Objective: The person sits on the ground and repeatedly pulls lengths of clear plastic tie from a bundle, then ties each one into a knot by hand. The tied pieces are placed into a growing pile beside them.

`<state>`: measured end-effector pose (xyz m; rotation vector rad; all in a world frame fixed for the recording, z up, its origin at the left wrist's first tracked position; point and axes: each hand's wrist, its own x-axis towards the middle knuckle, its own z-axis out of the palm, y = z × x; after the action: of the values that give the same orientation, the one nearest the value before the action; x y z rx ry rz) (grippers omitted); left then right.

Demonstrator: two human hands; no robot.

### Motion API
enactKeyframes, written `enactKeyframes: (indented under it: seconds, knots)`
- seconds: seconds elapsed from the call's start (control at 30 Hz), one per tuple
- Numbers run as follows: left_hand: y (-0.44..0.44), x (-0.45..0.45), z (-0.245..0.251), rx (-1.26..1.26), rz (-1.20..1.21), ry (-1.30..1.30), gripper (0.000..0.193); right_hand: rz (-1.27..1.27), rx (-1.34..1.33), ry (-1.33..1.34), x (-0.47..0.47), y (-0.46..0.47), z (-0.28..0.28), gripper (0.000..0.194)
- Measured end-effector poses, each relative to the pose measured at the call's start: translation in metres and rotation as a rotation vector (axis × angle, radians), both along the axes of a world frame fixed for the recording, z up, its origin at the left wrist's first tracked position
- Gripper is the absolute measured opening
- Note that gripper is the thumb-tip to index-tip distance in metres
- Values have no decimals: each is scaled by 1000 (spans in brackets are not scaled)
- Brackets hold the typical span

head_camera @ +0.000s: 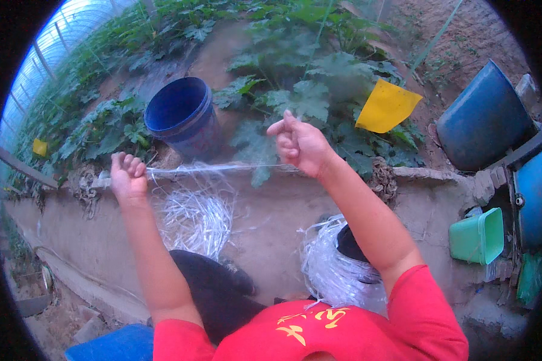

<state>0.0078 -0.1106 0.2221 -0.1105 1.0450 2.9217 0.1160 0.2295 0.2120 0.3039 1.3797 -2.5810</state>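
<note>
Between my two raised fists a thin strand of clear plastic twine (217, 168) runs nearly level. My left hand (128, 176) is closed on its left end, and my right hand (300, 144) grips the other end, with the forefinger and thumb partly raised. Below the strand lies a loose tangle of shiny plastic twine (198, 221) on the ground, and a few fibres rise from it towards the strand. A large coil of the same twine (329, 270) surrounds a dark thing at my right leg, partly hidden by my forearm.
A blue bucket (180, 122) stands beyond the low ledge (415, 173), among broad-leaved plants (293, 99). A yellow card (386, 108) hangs at the right. Further right are a blue barrel (483, 122) and a green plastic container (474, 237). Something blue (113, 345) lies at the lower left.
</note>
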Motion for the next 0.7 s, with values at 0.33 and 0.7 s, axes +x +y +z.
enactKeyframes:
  seconds: [0.33,0.7]
  knots:
    - [151,108,-11,-1068,-831,371,21,167,-222,248,7,-14,-10,55]
    - [141,140,-77,-1919,-1268,1109,17,-84,-385,309,17,49,39,29]
